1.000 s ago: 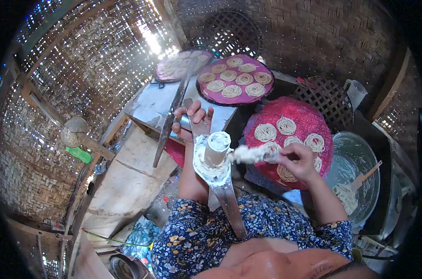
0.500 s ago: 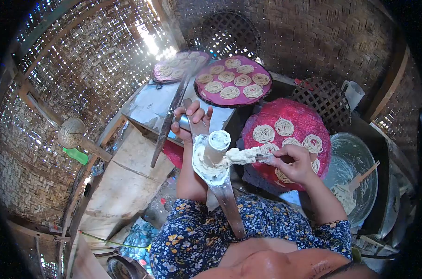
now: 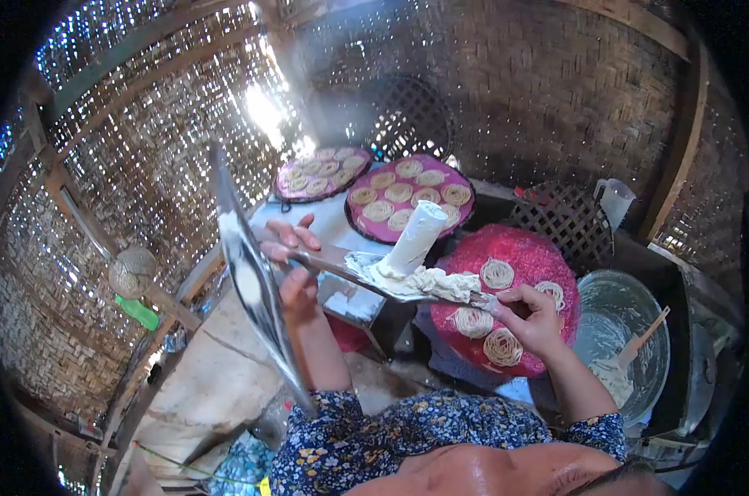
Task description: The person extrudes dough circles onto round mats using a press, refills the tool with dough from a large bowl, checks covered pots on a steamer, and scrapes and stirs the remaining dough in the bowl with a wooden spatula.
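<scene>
My left hand (image 3: 296, 264) grips the left end of the wooden plunger bar (image 3: 325, 263) of a hand noodle press. The bar lies almost level, and its dough-coated round plunger (image 3: 416, 240) points up. White dough (image 3: 444, 283) clings around the plunger's base and along the bar. The other press half (image 3: 249, 285), a long piece with a round opening, stands steeply against my left hand. My right hand (image 3: 533, 321) pinches at the bar's right end beside the dough; whether the spoon-like tool is also in these fingers is hidden.
Noodle nests lie on a red round mat (image 3: 519, 248) and on two pink trays (image 3: 374, 227) (image 3: 296, 183) behind. At right stands a basin (image 3: 657, 364) with dough and a spatula (image 3: 639, 339). A white jug (image 3: 614, 202) is at the back right, by woven bamboo walls.
The plunger bar has swung from upright to nearly level. The other press half has moved left and shows its opening. My right hand has shifted slightly down; the view has tilted up.
</scene>
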Demonstrator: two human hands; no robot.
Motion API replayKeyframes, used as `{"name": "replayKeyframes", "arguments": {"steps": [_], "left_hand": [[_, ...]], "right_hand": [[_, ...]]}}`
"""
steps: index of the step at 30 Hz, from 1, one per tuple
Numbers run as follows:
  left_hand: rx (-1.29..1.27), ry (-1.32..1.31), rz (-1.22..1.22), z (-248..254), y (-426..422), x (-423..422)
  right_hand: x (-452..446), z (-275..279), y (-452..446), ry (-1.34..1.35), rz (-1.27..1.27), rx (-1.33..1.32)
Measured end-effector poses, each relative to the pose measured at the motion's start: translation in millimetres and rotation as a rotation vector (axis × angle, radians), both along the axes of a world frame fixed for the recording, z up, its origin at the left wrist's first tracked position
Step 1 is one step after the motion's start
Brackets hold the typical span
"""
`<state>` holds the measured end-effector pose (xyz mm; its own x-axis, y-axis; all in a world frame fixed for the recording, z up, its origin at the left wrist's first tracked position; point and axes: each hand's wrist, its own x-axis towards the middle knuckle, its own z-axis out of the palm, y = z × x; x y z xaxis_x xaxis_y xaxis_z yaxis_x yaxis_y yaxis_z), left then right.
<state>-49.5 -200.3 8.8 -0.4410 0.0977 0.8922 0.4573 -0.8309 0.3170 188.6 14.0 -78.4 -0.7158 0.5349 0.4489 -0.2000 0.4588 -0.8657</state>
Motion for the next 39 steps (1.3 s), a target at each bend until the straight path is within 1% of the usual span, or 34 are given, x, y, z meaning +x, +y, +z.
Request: {"name": "replayKeyframes", "arguments": {"steps": [1, 2, 5, 6, 7, 9, 10, 13, 16, 21, 24, 27, 31, 34, 37, 39], "left_hand": [[-0.001, 0.067, 0.086, 5, 0, 6], [-0.015, 0.145, 0.187, 13, 1, 16], [-0.074, 0.325, 0.484, 30, 4, 57], [-0.161, 0.355, 0.588, 30, 3, 66], [-0.25, 0.39, 0.67, 34, 1, 78], [-0.292, 0.562, 0.836, 26, 3, 83], [-0.286, 0.625, 0.827, 22, 5, 80], [-0.393, 0.732, 0.887, 19, 7, 84], [-0.407, 0.803, 0.949, 19, 13, 88], [-0.422, 0.822, 0.916, 13, 24, 93], [-0.407, 0.785, 0.896, 7, 26, 89], [-0.385, 0.782, 0.878, 3, 28, 82], [-0.378, 0.818, 0.918, 8, 26, 90], [-0.36, 0.827, 0.948, 9, 25, 94], [-0.365, 0.809, 0.91, 6, 28, 91], [-0.374, 0.823, 0.896, 4, 30, 92]], "right_hand": [[0, 1, 1, -0.002, -0.004, -0.063], [0, 1, 3, -0.013, -0.023, -0.058], [-4, 0, 5, 0.077, -0.071, -0.051], [-3, 3, 3, 0.069, -0.07, -0.105], [-3, 5, 3, 0.07, -0.085, -0.099], [-2, 6, 1, 0.065, -0.112, -0.094], [-3, 6, 0, 0.065, -0.131, -0.083], [-2, 5, -2, 0.071, -0.175, -0.058], [-3, 8, -7, 0.094, -0.185, -0.052], [-5, 14, -13, 0.125, -0.195, -0.03], [6, 24, -7, 0.048, -0.245, 0.041], [11, 22, 3, 0.025, -0.348, 0.162], [14, 37, -9, -0.048, -0.388, 0.184], [12, 36, -10, 0.029, -0.385, 0.259], [16, 44, -16, 0.017, -0.383, 0.298], [11, 45, -19, 0.106, -0.42, 0.37]]}}
